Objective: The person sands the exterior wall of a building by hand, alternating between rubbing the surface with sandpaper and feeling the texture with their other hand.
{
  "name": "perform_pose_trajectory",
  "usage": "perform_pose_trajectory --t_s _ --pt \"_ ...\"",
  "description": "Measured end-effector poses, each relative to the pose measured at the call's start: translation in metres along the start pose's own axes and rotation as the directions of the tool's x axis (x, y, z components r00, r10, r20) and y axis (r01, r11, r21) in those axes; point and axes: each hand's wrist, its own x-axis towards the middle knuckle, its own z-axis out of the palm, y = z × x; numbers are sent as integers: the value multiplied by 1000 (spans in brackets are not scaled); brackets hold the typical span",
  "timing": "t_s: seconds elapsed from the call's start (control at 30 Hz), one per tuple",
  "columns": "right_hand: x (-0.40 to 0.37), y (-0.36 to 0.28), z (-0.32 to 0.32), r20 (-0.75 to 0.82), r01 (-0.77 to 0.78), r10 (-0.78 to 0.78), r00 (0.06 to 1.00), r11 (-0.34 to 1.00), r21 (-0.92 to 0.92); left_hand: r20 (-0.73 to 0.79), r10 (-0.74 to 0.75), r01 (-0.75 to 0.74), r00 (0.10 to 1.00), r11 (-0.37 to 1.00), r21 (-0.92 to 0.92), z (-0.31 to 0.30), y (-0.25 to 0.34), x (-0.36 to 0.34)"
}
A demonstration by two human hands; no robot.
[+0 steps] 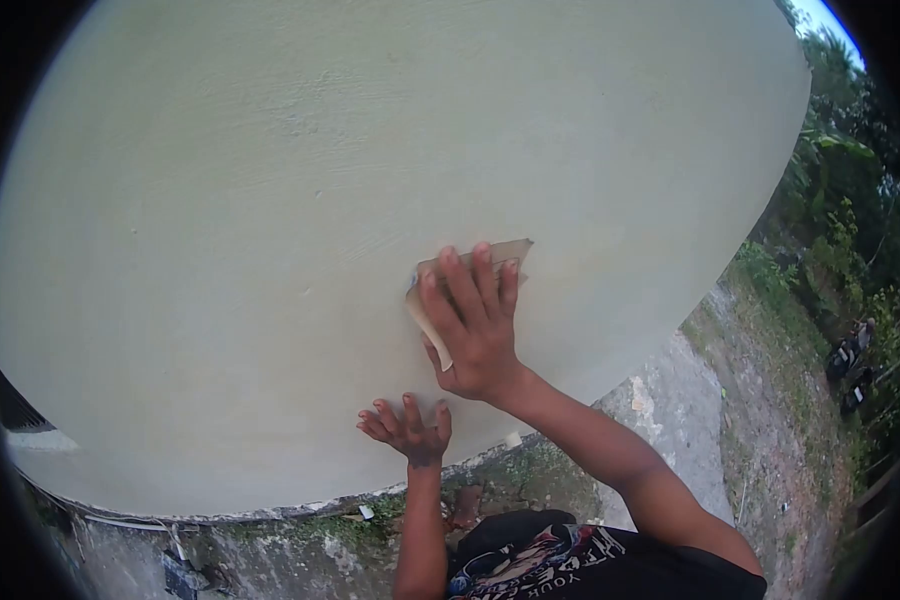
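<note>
My right hand (478, 335) presses a folded brownish sheet (510, 254) flat against the large pale wall (220, 200). Its fingers lie over the sheet, whose edges stick out above the fingertips and beside the thumb. Lower and to the left, my left hand (408, 430) is at the wall's lower part with its fingers spread and nothing in it. Faint scratches and small marks show on the wall's surface above and to the left of my hands.
Mossy, rough ground (340, 560) runs along the wall's base, with a dark object (180, 575) at the lower left. A concrete strip (670, 410) and a dirt path (770, 430) lie at the right, beside green plants (840, 200).
</note>
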Motion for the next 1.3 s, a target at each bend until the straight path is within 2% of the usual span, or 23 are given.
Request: perform_pose_trajectory --t_s 0.03,0.1,0.13,0.17,0.2,0.23,0.3,0.37,0.4,0.43,0.5,0.57,0.63,0.7,0.77,0.83,0.9,0.93,1.0,1.1,1.17,1.23,1.3 --pt "-10 -12 7 154 156 -152 976 988 -11 2 11 -11 1000 1000 -16 -2 0 -1" --pt "-17 -27 26 172 372 -363 916 928 -21 -4 -57 57 998 997 -57 -6 3 -1" --pt "-16 -29 25 169 355 -342 924 934 -51 -16 -46 46 999 998 -32 -9 4 4" --pt "-15 -28 24 163 345 -343 925 938 18 -17 -24 23 1000 998 -53 -10 7 9" --pt "-14 -23 20 157 335 -346 925 938 93 7 -100 100 995 994 -35 -12 11 13" --pt "-13 -14 14 153 319 -327 932 945 78 33 -177 178 984 984 -11 -16 19 20" --pt "-11 15 2 65 313 -310 948 949 -34 43 -154 152 987 987 54 -16 39 36" --pt "-11 58 -19 9 242 -242 970 969 -52 -69 -260 248 963 958 -146 -6 66 49" --pt "-12 84 -35 -11 152 -154 988 982 -114 -49 -260 247 964 950 -192 -2 79 55" --pt "-18 112 -51 -35 59 -66 997 984 -170 -42 -239 227 970 955 -190 2 93 56" --pt "-35 173 -80 -176 -167 162 971 986 -12 26 -51 52 998 999 -7 14 124 62" --pt "-68 234 -112 -283 -327 325 902 944 43 27 28 -28 999 999 -25 27 163 70" --pt "-121 296 -127 -375 -493 486 789 866 83 30 86 -85 996 995 -48 49 214 77" --pt "-184 343 -133 -447 -621 610 655 771 142 65 216 -218 974 976 17 64 259 85" --pt "-244 364 -129 -493 -719 741 455 633 288 58 248 -251 967 967 44 81 289 81" --pt "-295 383 -127 -456 -834 872 177 379 400 -36 287 -284 957 957 62 102 315 79" --pt "-346 401 -116 -423 -848 904 -62 175 500 -11 305 -301 952 946 123 104 309 74" --pt "-363 410 -115 -410 -846 910 -66 167 506 -2 320 -317 947 940 126 104 306 72" --pt "-380 419 -114 -353 -793 894 -276 -4 609 11 328 -326 944 933 154 101 304 70" --pt "-376 427 -116 -320 -758 892 -321 -39 651 -16 318 -313 948 939 142 100 303 72" --pt "-352 423 -126 -308 -762 906 -290 -23 648 -5 326 -324 945 940 112 100 304 71" --pt "-318 418 -134 -361 -826 916 -172 65 560 -41 292 -287 956 953 101 106 298 63" --pt "-279 415 -139 -383 -849 923 -50 162 502 7 370 -370 929 926 72 110 288 46"
